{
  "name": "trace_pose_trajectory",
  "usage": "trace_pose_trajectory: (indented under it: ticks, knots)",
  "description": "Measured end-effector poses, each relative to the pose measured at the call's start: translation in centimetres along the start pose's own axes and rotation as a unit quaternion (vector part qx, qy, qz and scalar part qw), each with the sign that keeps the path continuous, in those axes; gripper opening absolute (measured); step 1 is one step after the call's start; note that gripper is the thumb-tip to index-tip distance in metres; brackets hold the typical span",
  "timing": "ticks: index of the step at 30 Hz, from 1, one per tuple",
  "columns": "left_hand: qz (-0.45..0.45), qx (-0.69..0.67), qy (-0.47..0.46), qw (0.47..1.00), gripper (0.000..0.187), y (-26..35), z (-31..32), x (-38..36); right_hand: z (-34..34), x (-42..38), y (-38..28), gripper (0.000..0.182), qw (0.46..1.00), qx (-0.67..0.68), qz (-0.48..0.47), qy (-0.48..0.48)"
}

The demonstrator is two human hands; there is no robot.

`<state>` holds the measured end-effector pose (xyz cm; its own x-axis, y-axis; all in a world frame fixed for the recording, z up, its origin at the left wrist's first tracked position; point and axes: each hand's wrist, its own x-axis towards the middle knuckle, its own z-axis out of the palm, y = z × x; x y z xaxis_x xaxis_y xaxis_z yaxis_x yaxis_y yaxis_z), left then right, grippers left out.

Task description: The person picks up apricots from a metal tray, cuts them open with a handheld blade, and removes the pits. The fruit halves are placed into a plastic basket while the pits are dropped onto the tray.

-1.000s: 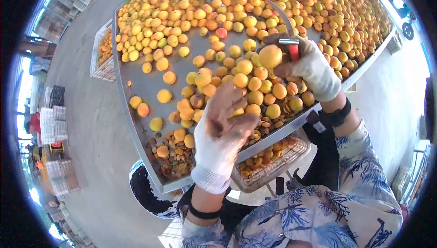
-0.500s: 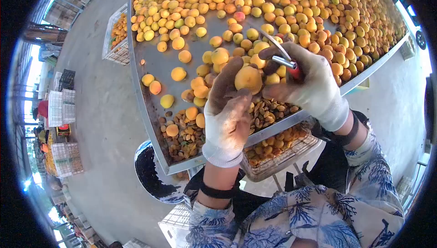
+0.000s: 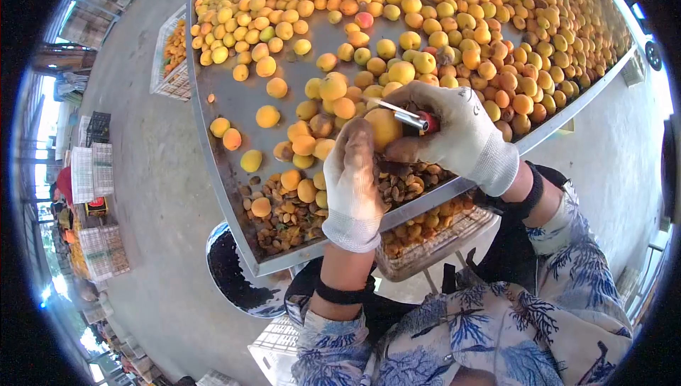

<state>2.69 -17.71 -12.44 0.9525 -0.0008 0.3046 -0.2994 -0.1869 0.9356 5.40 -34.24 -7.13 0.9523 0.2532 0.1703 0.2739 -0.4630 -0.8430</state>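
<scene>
My left hand (image 3: 353, 180), in a stained white glove, is closed around a whole-looking yellow apricot (image 3: 384, 129) over the metal table. In my gloved right hand (image 3: 457, 129) is a small knife (image 3: 410, 118) with a red handle and a shiny metal collar. Its blade lies across the top of the apricot, and my right thumb is close beside the fruit. Loose apricots (image 3: 332, 87) lie just beyond both hands. Below them, brown apricot pits (image 3: 408, 186) are heaped along the near edge of the table.
A raised rim borders the metal table (image 3: 237, 99), piled with apricots at the far side. Under its near edge sits a crate (image 3: 464, 241) of opened fruit. A round tub (image 3: 213, 233) with dark contents and a white crate (image 3: 266, 357) stand lower left. Another fruit-filled crate (image 3: 172, 87) stands left.
My right hand has moved left and down toward my left hand. The knife blade, raised away from the fruit before, now lies across the apricot. The view has shifted slightly.
</scene>
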Motion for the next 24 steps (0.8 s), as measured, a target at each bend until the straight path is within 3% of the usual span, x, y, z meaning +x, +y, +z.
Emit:
trace_pose_trajectory:
  ticks: [3, 4, 6, 7, 8, 10, 12, 15, 18, 19, 20, 22, 24]
  knots:
    - [-0.04, -0.049, -0.031, 0.998, 0.039, 1.5, 0.1, 0.4, 0.1, -0.1, 0.6, 0.043, 0.996, 0.053, 0.065, 0.016]
    - [-0.11, -0.144, -0.031, 0.983, 0.041, 2.0, 0.3, 0.7, 0.3, -0.1, 0.8, 0.043, 0.996, 0.053, 0.065, 0.016]
    - [-0.244, -0.327, -0.029, 0.913, 0.049, 2.9, 0.5, 1.4, 0.6, -0.2, 0.8, 0.043, 0.967, 0.21, 0.146, 0.014]
    - [-0.265, -0.328, -0.01, 0.907, 0.061, 3.7, 0.8, 1.8, 0.2, -0.4, 0.0, 0.038, 0.94, 0.275, 0.202, -0.011]
    - [-0.266, -0.328, -0.01, 0.907, 0.061, 3.4, 0.7, 1.8, -0.1, -0.6, -0.5, 0.038, 0.94, 0.275, 0.202, -0.012]
    - [-0.146, -0.224, -0.055, 0.962, 0.067, 2.5, 0.5, 1.7, -0.5, -1.1, -1.0, 0.035, 0.839, 0.421, 0.341, -0.053]
    - [-0.144, -0.206, -0.048, 0.967, 0.069, 2.4, 0.5, 1.5, 0.7, -1.4, -0.6, 0.038, 0.847, 0.422, 0.323, -0.015]
    - [-0.121, -0.122, -0.016, 0.985, 0.076, 2.1, 0.1, 1.5, 0.6, -1.5, -0.6, 0.047, 0.862, 0.388, 0.319, -0.071]
    - [-0.116, -0.064, -0.049, 0.99, 0.061, 3.1, -0.8, 2.0, -0.3, -1.3, -1.7, 0.049, 0.891, 0.34, 0.286, -0.09]
    - [-0.16, -0.119, -0.067, 0.977, 0.058, 3.3, -1.2, 2.1, 0.7, -1.6, -0.2, 0.046, 0.931, 0.3, 0.202, -0.041]
    - [-0.204, -0.174, -0.085, 0.96, 0.055, 3.3, -1.6, 2.2, 0.2, -1.6, 0.1, 0.046, 0.931, 0.301, 0.203, -0.043]
    - [-0.217, -0.143, -0.116, 0.959, 0.052, 3.3, -2.5, 2.3, -1.6, -1.3, 0.6, 0.041, 0.996, 0.068, 0.02, -0.061]
    - [-0.231, -0.113, -0.15, 0.955, 0.049, 3.1, -3.2, 2.2, -3.0, -1.5, 0.8, 0.035, 0.994, 0.043, 0.008, -0.096]
